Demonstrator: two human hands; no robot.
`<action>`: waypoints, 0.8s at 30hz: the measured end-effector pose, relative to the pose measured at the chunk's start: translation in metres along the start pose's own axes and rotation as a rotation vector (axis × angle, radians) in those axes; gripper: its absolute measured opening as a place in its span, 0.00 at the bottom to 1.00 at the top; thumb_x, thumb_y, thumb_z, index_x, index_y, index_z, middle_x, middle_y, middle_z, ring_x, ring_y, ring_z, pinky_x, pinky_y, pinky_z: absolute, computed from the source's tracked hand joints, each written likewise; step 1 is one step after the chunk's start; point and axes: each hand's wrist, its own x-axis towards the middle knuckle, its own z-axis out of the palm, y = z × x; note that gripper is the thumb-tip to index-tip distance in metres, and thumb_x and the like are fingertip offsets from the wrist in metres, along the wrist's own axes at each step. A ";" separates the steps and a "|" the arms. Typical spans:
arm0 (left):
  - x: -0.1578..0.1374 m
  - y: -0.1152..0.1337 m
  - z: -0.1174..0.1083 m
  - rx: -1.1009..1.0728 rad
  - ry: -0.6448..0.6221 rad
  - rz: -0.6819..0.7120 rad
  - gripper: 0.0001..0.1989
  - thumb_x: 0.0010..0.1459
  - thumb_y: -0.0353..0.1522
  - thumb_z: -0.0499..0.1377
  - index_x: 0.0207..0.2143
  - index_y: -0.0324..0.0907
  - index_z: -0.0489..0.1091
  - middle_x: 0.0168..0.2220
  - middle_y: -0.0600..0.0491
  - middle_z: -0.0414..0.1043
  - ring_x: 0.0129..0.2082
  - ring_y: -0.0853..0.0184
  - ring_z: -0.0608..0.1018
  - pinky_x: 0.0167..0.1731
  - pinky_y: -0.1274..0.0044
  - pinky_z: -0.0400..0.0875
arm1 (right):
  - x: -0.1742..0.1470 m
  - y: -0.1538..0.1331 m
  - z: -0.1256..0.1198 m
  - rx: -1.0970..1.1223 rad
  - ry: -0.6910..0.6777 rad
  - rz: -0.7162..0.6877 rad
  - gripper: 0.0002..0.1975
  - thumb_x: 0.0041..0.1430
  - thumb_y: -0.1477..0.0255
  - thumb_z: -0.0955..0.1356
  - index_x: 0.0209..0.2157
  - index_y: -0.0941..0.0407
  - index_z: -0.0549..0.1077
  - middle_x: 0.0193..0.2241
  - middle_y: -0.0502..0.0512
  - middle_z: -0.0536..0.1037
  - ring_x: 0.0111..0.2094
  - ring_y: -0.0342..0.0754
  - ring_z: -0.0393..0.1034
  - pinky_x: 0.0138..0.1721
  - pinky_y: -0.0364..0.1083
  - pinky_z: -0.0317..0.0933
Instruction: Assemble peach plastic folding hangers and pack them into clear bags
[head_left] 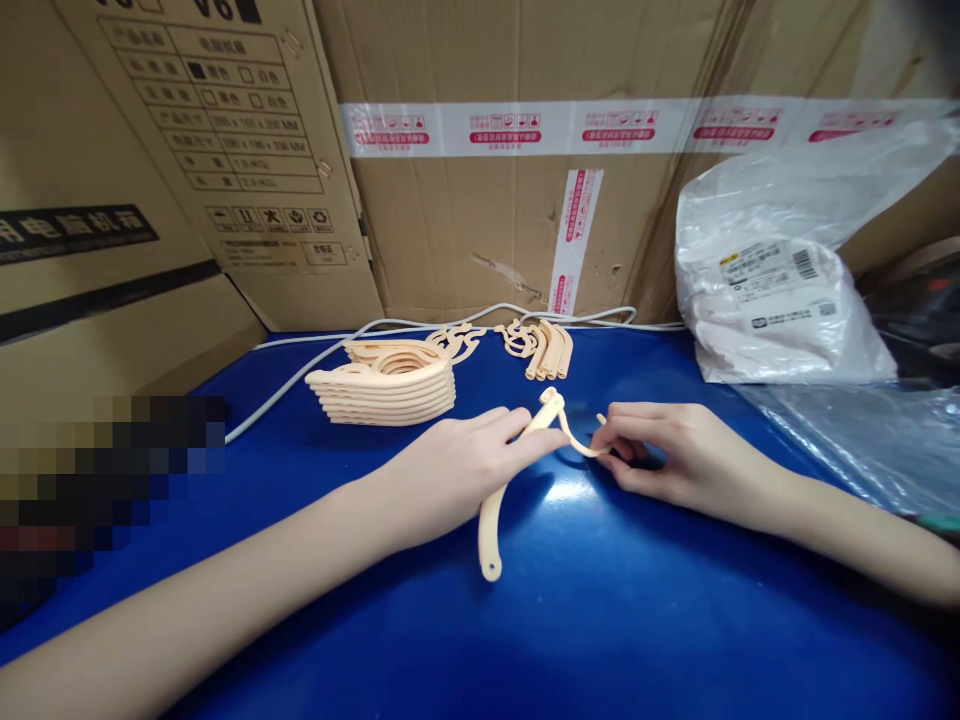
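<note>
My left hand (469,462) is closed around a long, cream plastic hanger arm (490,535), which slants toward me and has a small hole at its near end. At the far end of the arm, a thin curved plastic hook (576,438) meets it. The thumb and fingers of my right hand (667,450) pinch the hook's other end. Whether the two pieces are locked together I cannot tell. Beyond my left hand sits a neat stack of folded cream hangers (382,390). Loose hanger arms (551,350) and thin curved hooks (454,343) lie farther back.
The blue tabletop (600,620) is backed by cardboard boxes (480,220). A white cable (300,372) runs along the back and left. On the right stand a white plastic mailing bag (780,300) and a clear plastic sheet (870,440). A blurred-out patch covers the left edge.
</note>
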 end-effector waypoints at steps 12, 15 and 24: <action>0.003 -0.005 0.000 -0.907 0.033 -0.258 0.17 0.60 0.24 0.50 0.48 0.40 0.73 0.41 0.51 0.74 0.41 0.68 0.74 0.42 0.77 0.67 | 0.000 0.001 -0.002 0.014 -0.031 -0.048 0.06 0.58 0.77 0.64 0.34 0.55 0.73 0.28 0.48 0.70 0.28 0.41 0.65 0.31 0.41 0.57; 0.007 -0.001 -0.003 -1.116 0.027 -0.442 0.20 0.51 0.22 0.49 0.43 0.38 0.75 0.35 0.51 0.75 0.36 0.67 0.75 0.35 0.77 0.69 | -0.001 0.000 -0.003 0.016 -0.044 -0.075 0.08 0.59 0.78 0.64 0.36 0.55 0.73 0.28 0.49 0.70 0.28 0.41 0.65 0.31 0.41 0.57; 0.009 0.005 0.001 -0.806 0.120 -0.520 0.10 0.55 0.30 0.58 0.41 0.42 0.71 0.30 0.58 0.64 0.28 0.71 0.69 0.29 0.79 0.63 | -0.003 -0.010 -0.008 -0.027 -0.112 -0.232 0.08 0.63 0.76 0.62 0.37 0.56 0.74 0.29 0.52 0.72 0.30 0.45 0.65 0.32 0.44 0.56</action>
